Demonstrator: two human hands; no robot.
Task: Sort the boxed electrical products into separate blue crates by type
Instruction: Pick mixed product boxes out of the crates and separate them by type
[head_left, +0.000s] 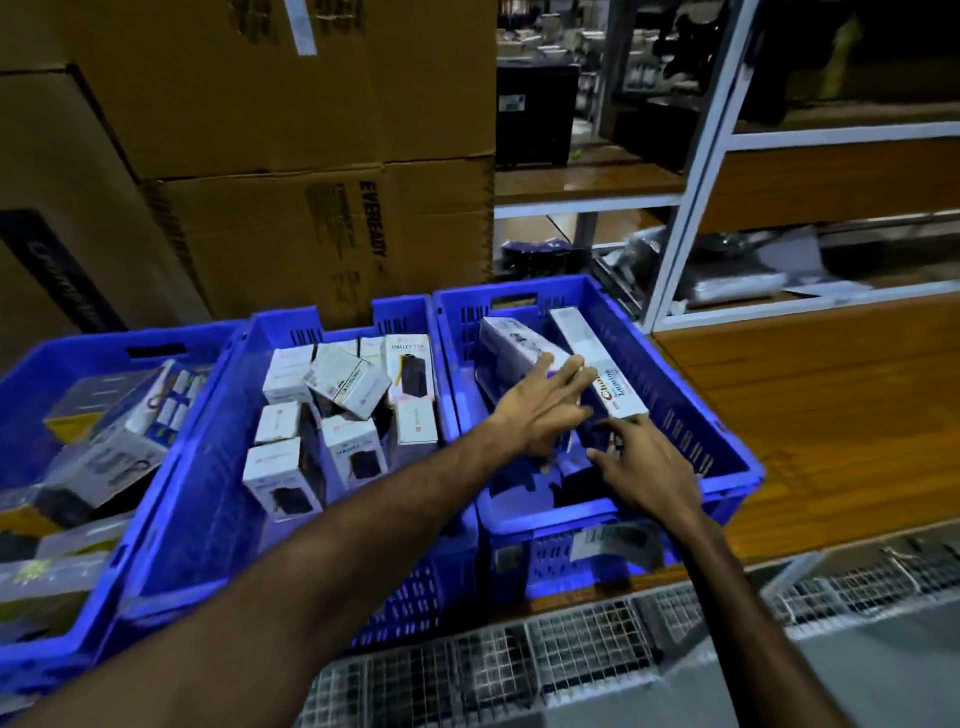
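The three blue crates (675, 364) are moulded plastic with slotted walls and a slight sheen. The long boxes (597, 358) under the left hand's (540, 410) fingers are smooth, glossy printed card, as are the small white boxes (343, 379) left of that hand. Behind stand matt brown corrugated cartons (291, 104). Right of the hands, the floor (805, 405) looks like polished wood; nearest the camera is metal wire mesh (571, 649).

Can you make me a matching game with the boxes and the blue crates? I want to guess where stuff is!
Things:
1. long white box with red lettering
2. small white boxes
3. brown cartons
4. left hand

Places:
A. middle blue crate
B. stacked behind the crates
C. right blue crate, along its right wall
D. reaching into the right crate, fingers straight

Pairs: 1-C, 2-A, 3-B, 4-D
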